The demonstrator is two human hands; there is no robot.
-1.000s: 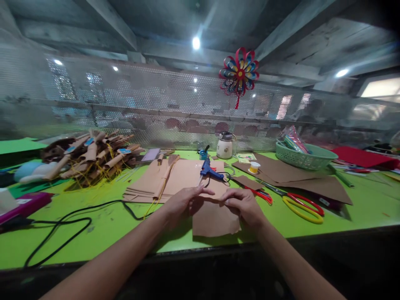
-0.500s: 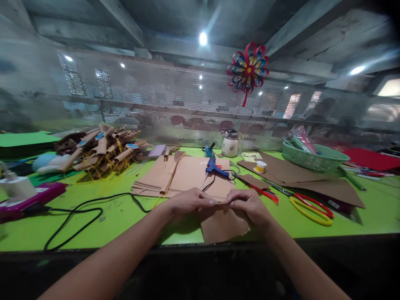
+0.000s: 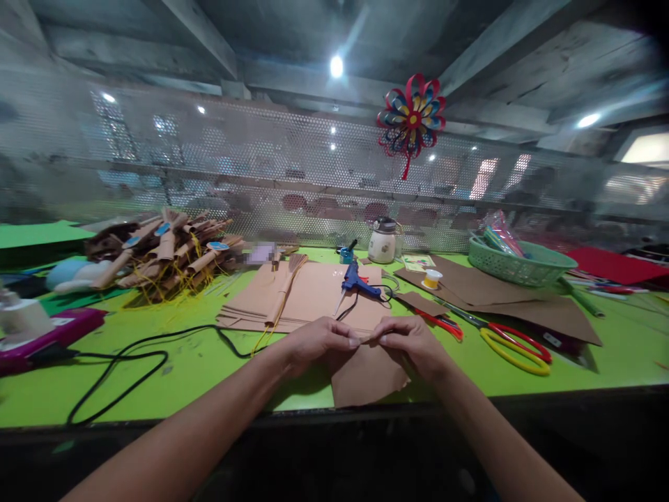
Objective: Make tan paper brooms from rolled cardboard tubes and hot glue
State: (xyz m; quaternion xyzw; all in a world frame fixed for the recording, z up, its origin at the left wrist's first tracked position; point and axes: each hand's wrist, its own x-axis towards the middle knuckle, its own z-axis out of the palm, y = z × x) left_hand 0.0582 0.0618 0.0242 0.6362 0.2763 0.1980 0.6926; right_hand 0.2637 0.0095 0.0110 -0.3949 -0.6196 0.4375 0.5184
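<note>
At the table's front edge, my left hand [image 3: 318, 343] and my right hand [image 3: 410, 341] both pinch the top edge of a piece of brown paper [image 3: 366, 380]. Its lower part hangs flat toward me, and the fingers cover most of the pinched edge. Just beyond the hands lies a stack of brown paper sheets [image 3: 313, 275]. On it rest a blue glue gun [image 3: 360, 282] and a rolled brown paper piece [image 3: 282, 296] with a fringed end and yellow string.
Right of the hands lie scissors [image 3: 515, 348] with red and yellow handles, brown sheets [image 3: 470, 289] and a green basket [image 3: 523, 261]. A black cord [image 3: 162, 331] crosses the left side from a purple power strip [image 3: 57, 338]. Finished paper rolls [image 3: 172, 254] are heaped behind.
The camera view has shifted slightly. Both hands stay pinched on the brown paper's edge, with the thumbs a little moved and the fingertips slightly closer together.
</note>
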